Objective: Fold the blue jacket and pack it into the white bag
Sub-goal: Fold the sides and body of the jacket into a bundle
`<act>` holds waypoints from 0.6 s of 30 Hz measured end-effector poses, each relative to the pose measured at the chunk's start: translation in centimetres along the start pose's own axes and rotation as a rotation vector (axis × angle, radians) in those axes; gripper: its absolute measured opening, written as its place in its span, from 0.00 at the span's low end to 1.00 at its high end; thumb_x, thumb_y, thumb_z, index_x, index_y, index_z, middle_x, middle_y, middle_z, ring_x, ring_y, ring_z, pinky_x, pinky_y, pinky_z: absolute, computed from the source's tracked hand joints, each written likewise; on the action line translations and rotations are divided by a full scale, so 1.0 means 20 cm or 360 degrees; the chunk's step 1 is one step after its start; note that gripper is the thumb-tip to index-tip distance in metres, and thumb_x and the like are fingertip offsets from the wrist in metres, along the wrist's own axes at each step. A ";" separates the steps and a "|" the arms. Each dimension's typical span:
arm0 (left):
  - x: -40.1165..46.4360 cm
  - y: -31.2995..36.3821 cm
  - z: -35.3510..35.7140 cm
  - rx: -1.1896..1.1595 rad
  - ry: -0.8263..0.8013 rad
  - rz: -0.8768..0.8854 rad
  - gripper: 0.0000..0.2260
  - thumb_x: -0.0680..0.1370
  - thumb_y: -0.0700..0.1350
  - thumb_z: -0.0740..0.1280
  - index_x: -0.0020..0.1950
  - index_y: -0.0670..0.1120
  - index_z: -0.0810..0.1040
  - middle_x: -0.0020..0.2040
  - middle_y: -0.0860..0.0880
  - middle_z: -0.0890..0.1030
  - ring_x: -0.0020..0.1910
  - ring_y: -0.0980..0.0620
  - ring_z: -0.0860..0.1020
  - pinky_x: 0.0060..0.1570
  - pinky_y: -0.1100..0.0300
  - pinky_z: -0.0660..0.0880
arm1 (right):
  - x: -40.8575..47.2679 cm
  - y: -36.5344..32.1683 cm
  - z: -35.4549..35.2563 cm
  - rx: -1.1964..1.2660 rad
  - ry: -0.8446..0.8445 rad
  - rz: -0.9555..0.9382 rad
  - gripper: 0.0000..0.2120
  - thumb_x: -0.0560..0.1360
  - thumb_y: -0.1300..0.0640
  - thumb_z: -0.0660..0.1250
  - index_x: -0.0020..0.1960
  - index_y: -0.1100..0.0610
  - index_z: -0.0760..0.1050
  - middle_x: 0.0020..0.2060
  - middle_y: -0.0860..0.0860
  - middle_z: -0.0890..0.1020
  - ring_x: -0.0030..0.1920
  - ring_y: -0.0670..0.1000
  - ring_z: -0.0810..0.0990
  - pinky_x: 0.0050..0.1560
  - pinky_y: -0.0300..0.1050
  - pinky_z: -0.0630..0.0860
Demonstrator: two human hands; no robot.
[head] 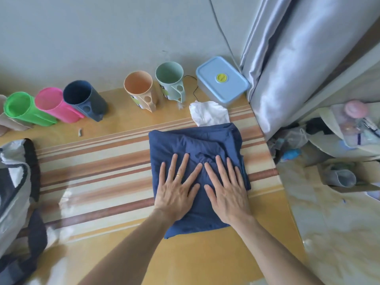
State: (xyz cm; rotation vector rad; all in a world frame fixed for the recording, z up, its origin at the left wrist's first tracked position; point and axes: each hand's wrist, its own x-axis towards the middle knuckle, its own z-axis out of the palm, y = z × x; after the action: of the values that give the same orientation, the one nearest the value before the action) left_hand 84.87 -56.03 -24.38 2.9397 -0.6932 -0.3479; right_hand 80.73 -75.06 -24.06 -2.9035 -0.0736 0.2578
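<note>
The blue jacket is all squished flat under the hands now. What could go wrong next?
1. The blue jacket is puffy; both the left hand and right hand press it flat with open palms, so it may spring open when they lift.
2. The white bag lies crumpled behind it, partly under the jacket's far edge, so opening it could be fiddly.
3. The jacket sits near the table edge and might slide off.

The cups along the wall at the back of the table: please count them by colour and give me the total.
Green cup: 1
Pink cup: 1
Dark blue cup: 1
Peach cup: 1
Pale green cup: 1
Total: 5 cups; the first three lie on their sides.
</note>
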 end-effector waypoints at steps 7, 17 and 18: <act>-0.08 0.05 -0.06 -0.0061 0.0184 -0.0087 0.28 0.85 0.61 0.54 0.84 0.61 0.51 0.86 0.46 0.50 0.85 0.40 0.47 0.81 0.37 0.51 | -0.05 0.02 -0.14 0.0430 0.0352 0.0620 0.42 0.75 0.39 0.69 0.82 0.52 0.56 0.79 0.63 0.58 0.77 0.66 0.61 0.72 0.61 0.66; -0.12 0.15 0.01 -0.0256 -0.0029 -0.0145 0.28 0.85 0.62 0.50 0.84 0.60 0.49 0.86 0.48 0.45 0.85 0.42 0.41 0.81 0.39 0.44 | 0.05 -0.02 -0.36 0.1589 0.0031 0.0735 0.34 0.71 0.61 0.78 0.73 0.46 0.69 0.65 0.43 0.78 0.65 0.44 0.77 0.65 0.41 0.74; -0.13 0.13 0.02 -0.0337 -0.0018 -0.0126 0.28 0.84 0.60 0.51 0.84 0.59 0.52 0.86 0.48 0.46 0.85 0.44 0.40 0.81 0.40 0.42 | 0.05 -0.07 -0.39 0.1461 0.0063 0.0585 0.35 0.72 0.63 0.77 0.74 0.47 0.68 0.67 0.42 0.76 0.66 0.41 0.74 0.67 0.34 0.70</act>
State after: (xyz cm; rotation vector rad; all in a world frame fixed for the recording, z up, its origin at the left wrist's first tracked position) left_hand 81.45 -57.29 -23.82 2.7707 -0.5076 -0.4178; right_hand 83.06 -75.31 -16.44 -1.9836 0.4631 0.2144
